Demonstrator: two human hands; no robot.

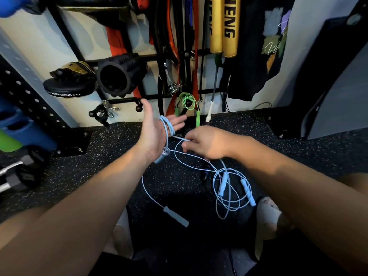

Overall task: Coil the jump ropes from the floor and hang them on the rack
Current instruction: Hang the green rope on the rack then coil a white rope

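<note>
Right hand (205, 144) pinches thin pale-blue jump rope (168, 126), wrapped round my spread left hand (152, 133) (few turns on); green coiled rope (186, 100) hangs on black wall rack (123, 101), second pale-blue rope (229, 189) loose on speckled floor (111, 160).

On my feed a black ridged foam roller (119, 74) sits end-on at upper left, just beside a black and gold focus pad (69, 82) lettered "KEEP DOING". Below them I see a bunch of metal clips (108, 109). Two yellow padded sticks (223, 26) hang upright in the middle, with orange and black resistance bands (196, 56) just left of them and a black printed T-shirt (258, 56) to their right. A dumbbell (29, 176) lies at far left, below a black perforated post (25, 92).
</note>
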